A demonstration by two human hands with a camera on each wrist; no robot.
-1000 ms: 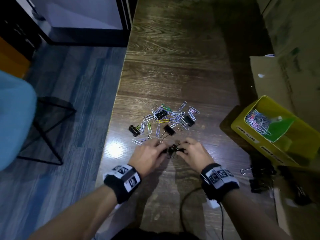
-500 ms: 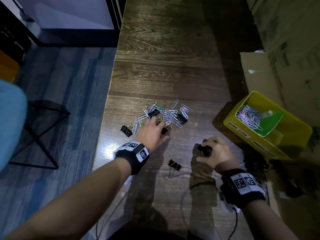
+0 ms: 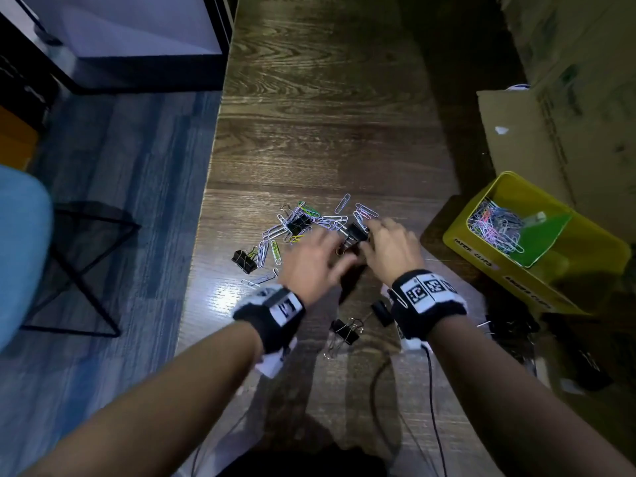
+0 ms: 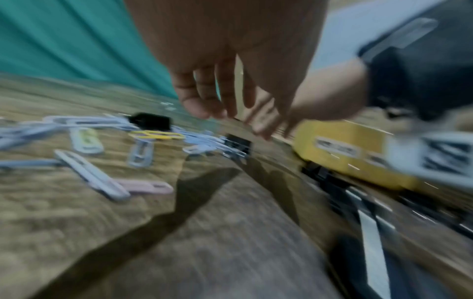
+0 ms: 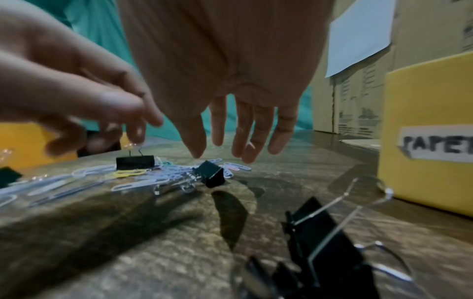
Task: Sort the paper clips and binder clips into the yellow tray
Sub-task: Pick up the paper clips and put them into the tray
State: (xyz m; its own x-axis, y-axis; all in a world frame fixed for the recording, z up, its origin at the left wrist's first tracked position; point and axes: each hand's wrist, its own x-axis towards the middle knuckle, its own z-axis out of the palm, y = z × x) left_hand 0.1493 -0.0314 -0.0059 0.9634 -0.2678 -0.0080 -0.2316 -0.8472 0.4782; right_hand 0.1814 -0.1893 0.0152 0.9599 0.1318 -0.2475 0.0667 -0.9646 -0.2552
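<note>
Wooden table (image 3: 330, 98), holding all items below; landmark: yellow tray (image 3: 592, 251), at the table's right edge.

Yellow tray: near face carries a label reading "PAPER CLIPS"; its far compartment holds a heap of coloured paper clips (image 3: 495, 227) beside a green divider (image 3: 540, 241).

Loose pile of paper clips (image 3: 299, 222): well left of the tray, mixed with black binder clips; one binder clip (image 3: 356, 233) lies at the pile's tray-side edge, another (image 3: 244, 260) on the side farthest from the tray.

Right hand (image 3: 390, 247): between pile and tray, fingers spread and straight above that tray-side binder clip, gripping nothing.

Left hand (image 3: 315, 265): just beside the right hand, away from the tray, fingers loosely extended over the pile, empty; blurred.

Two further binder clips (image 3: 344, 330) lie near the wrists.
</note>
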